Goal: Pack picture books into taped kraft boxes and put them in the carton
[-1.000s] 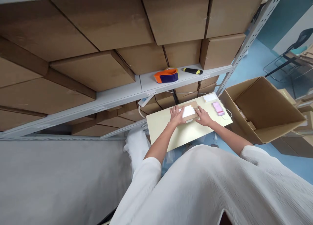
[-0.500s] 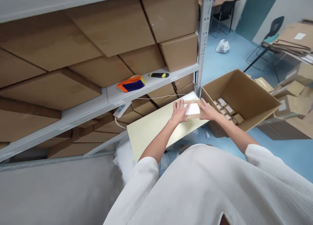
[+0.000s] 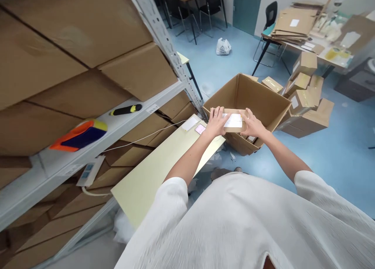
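Between my two hands is a small cardboard box (image 3: pixel 234 129) with a white label on top. My left hand (image 3: pixel 216 122) grips its left end, the fingers bent over the edge. On the right end my right hand (image 3: pixel 251 123) is closed in the same way. The small box is held up at the near rim of a large open carton (image 3: pixel 265 99). Part of that carton's inside is hidden behind my hands and the small box. A pale yellow board (image 3: pixel 164 163) lies to the left, with a phone (image 3: pixel 200 129) and a white paper (image 3: pixel 190 123) at its far end.
On the left, a metal shelf (image 3: pixel 117 118) holds many cartons, a tape dispenser (image 3: pixel 80 136) and a black-and-yellow cutter (image 3: pixel 126 109). Behind the large carton are stacked boxes (image 3: pixel 304 101). A white plastic bag (image 3: pixel 223 47) lies on the blue floor. Flattened cardboard (image 3: pixel 293 25) covers part of a table.
My hands have lifted the small box off the yellow board and carried it right to the large carton. The view has turned right, and the phone on the board now shows.
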{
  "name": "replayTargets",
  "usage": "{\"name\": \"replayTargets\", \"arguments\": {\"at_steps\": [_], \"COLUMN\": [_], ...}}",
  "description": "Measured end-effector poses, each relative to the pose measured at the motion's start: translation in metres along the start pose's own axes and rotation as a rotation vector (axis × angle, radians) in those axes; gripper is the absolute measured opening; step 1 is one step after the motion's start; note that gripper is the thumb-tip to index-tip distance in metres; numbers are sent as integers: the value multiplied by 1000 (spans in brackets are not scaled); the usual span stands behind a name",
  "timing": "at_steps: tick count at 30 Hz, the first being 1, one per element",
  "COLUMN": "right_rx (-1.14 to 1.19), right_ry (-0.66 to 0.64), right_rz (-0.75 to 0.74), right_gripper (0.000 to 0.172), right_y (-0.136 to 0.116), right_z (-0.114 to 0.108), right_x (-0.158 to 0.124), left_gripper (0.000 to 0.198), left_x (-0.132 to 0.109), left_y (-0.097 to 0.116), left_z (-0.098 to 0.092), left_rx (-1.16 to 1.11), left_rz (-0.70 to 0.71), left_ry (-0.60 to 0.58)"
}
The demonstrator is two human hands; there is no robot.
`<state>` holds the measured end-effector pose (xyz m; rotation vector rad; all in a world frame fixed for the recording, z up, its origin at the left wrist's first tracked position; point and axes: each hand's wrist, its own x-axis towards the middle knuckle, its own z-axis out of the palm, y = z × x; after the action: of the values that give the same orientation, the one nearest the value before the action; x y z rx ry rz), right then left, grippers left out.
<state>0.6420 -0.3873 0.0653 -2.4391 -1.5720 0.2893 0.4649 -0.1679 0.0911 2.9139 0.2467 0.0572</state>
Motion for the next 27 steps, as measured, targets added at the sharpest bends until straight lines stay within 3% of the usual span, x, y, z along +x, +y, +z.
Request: {"name": "replayTargets", "arguments": {"at_steps": [7, 13, 19, 22, 27], "right_rx": [-1, 38, 106, 114, 135], "right_ry": [114, 112, 69, -10, -105], "right_rz": [219, 449, 595, 641, 673], "right_gripper": [139, 132, 125, 122, 117], "right_y": [35, 52, 53, 51, 49], "right_z": [4, 22, 53, 69, 97], "right_x": [1, 17, 33, 41, 57], "left_gripper": [124, 101, 85, 76, 72], "left_x": [69, 108, 135, 142, 152], "left_y": [0, -44, -92, -100, -101], "left_z": [11, 41, 84, 103, 131], "left_rx": [-78, -159, -325, -405, -484], "left_rz": [58, 35, 37, -8, -216], "left_ry": [-20, -42, -199, -242, -323]}}
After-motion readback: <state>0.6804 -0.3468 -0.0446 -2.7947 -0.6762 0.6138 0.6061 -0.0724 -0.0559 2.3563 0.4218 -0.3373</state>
